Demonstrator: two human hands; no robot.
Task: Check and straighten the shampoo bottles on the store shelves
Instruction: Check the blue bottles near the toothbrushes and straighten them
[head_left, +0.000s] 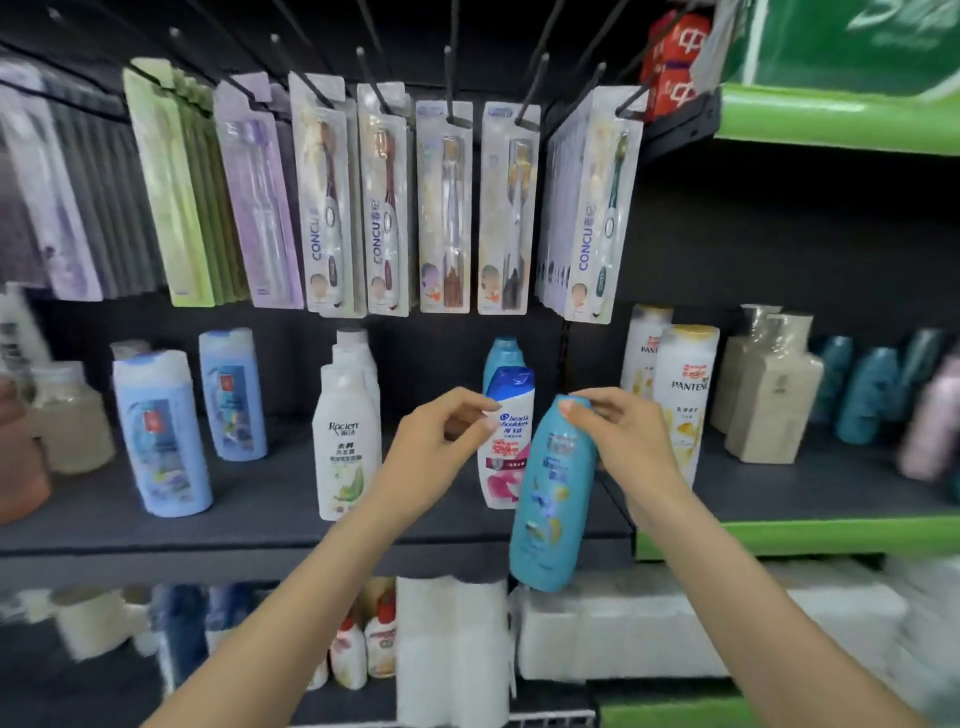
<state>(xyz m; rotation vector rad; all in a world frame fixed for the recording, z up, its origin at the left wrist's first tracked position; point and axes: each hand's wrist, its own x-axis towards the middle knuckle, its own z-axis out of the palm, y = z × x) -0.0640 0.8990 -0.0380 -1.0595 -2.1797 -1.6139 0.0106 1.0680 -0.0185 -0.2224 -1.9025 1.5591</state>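
Note:
My right hand (618, 441) grips the cap end of a teal shampoo bottle (550, 499), which hangs tilted in the air in front of the dark shelf's (249, 519) front edge. My left hand (441, 452) hovers just left of it, fingers curled and pinched together, in front of a white and blue Head & Shoulders bottle (511, 441) standing on the shelf. Whether the left hand touches that bottle is unclear. Another teal bottle (503, 356) stands behind it. A white Rocien bottle (345, 441) stands to the left, a white Pantene bottle (685, 395) to the right.
Packaged toothbrushes (384, 208) hang on pegs above the shelf. Pale blue bottles (161, 436) stand at the left, beige square bottles (769, 389) and dark teal bottles (862, 395) at the right on a green-edged shelf (831, 535). White paper rolls (452, 649) fill the shelf below.

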